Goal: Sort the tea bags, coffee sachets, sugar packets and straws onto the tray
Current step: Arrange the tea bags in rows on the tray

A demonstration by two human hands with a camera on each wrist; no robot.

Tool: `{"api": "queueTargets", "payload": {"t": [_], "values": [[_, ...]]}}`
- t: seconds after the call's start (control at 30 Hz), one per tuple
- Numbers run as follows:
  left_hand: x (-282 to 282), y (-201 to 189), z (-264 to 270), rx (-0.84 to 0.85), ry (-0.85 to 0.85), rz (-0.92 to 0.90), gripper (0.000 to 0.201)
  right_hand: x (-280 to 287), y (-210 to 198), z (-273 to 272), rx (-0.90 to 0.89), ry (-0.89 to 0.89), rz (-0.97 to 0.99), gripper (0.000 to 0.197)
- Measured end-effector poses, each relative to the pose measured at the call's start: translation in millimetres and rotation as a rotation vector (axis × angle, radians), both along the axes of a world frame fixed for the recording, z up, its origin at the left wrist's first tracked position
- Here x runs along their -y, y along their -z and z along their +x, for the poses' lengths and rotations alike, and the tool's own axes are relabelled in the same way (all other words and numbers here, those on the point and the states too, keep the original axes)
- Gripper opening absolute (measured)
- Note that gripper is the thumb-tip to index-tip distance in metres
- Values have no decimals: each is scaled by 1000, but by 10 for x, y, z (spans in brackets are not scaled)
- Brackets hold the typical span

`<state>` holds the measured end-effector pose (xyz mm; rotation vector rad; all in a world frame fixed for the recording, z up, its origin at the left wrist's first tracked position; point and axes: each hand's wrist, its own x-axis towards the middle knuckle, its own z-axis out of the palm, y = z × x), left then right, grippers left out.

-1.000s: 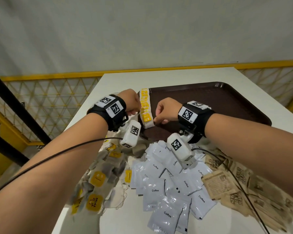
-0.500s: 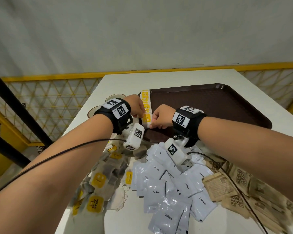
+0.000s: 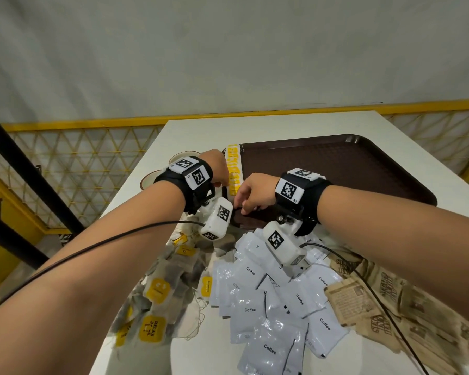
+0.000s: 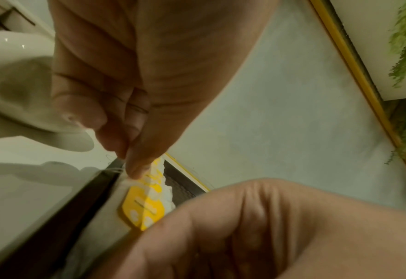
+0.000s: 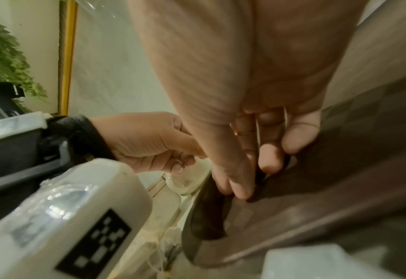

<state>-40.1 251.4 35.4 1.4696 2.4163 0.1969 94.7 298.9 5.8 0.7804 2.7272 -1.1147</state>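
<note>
A row of white tea bags with yellow tags (image 3: 234,171) lies along the left edge of the brown tray (image 3: 336,169). My left hand (image 3: 220,171) is at that row; in the left wrist view its thumb and fingers (image 4: 130,166) pinch the edge of a tea bag just above its yellow tag (image 4: 144,205). My right hand (image 3: 251,194) is at the tray's near left corner, fingers curled. In the right wrist view its thumb and fingertips (image 5: 271,160) pinch the dark tray rim (image 5: 209,217). No straws are in view.
On the white table in front of the tray lie a heap of loose tea bags (image 3: 160,288), several white coffee sachets (image 3: 268,307) and brown sugar packets (image 3: 390,301). White cups (image 3: 184,155) stand left of the tray. Cables hang from both wrists.
My right hand has left the near end of the tea bag row and dropped to the tray's near left corner. My left hand has stayed at the row, shifting slightly toward me.
</note>
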Motion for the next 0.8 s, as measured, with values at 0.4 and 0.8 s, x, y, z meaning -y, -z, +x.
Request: {"api": "queueTargets", "payload": {"t": [0.4, 0.8], "values": [[-45, 26, 15, 18, -22, -89, 22, 4, 9, -11, -11, 28, -3, 13], [-106, 51, 1, -1, -66, -12, 13, 30, -36, -9, -2, 42, 23, 20]]}}
